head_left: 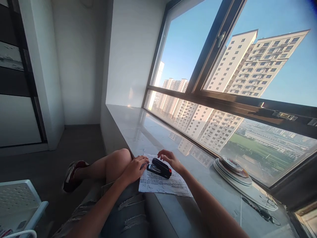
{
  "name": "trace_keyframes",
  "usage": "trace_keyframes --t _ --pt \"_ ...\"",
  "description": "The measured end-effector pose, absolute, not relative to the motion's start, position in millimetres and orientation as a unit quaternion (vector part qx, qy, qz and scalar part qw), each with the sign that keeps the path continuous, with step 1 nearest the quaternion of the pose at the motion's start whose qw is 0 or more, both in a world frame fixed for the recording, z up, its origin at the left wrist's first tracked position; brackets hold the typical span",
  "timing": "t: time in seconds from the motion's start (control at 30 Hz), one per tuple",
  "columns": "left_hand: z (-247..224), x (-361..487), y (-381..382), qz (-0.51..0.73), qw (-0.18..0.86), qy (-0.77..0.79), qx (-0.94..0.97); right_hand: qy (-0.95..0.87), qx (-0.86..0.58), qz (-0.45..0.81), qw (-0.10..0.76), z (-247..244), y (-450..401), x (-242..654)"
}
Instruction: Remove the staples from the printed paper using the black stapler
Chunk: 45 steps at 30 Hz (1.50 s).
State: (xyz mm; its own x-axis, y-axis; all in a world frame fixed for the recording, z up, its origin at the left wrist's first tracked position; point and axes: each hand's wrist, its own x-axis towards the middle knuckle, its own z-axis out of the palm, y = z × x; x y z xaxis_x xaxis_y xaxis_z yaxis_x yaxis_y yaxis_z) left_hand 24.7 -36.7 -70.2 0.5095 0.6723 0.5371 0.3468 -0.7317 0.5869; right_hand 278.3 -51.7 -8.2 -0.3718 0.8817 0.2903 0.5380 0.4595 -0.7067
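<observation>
A black stapler [160, 168] with a red spot at one end lies on printed paper sheets [160, 185] on the windowsill. Its top arm appears raised from the base, where a silvery strip shows. My left hand [135, 169] is at the paper's left edge, beside the stapler; its fingers are bent together over a small dark thing that I cannot make out. On the other side, my right hand [170, 159] hovers at the stapler's far edge, fingers curved and apart, holding nothing visible.
Stacked plates or discs [232, 175] stand on the sill [133, 129] at right, near the window, with scissors [260, 210] beside them. A white perforated plastic basket [19, 198] is at lower left. My bent knee [119, 158] rests against the sill's front.
</observation>
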Motion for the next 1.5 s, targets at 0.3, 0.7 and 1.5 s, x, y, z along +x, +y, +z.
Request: trace_keyframes --t 0.3,0.7,1.5 --pt "-68 24 -37 0.381 0.205 0.294 0.852 -0.844 -0.471 0.167 0.194 0 -100 333" --pt "-80 23 -30 0.346 0.088 0.369 0.858 -0.728 -0.629 0.163 0.220 -6 -120 476" --pt "-75 24 -23 0.328 0.072 0.373 0.865 -0.683 -0.671 0.167 0.235 2 -98 416"
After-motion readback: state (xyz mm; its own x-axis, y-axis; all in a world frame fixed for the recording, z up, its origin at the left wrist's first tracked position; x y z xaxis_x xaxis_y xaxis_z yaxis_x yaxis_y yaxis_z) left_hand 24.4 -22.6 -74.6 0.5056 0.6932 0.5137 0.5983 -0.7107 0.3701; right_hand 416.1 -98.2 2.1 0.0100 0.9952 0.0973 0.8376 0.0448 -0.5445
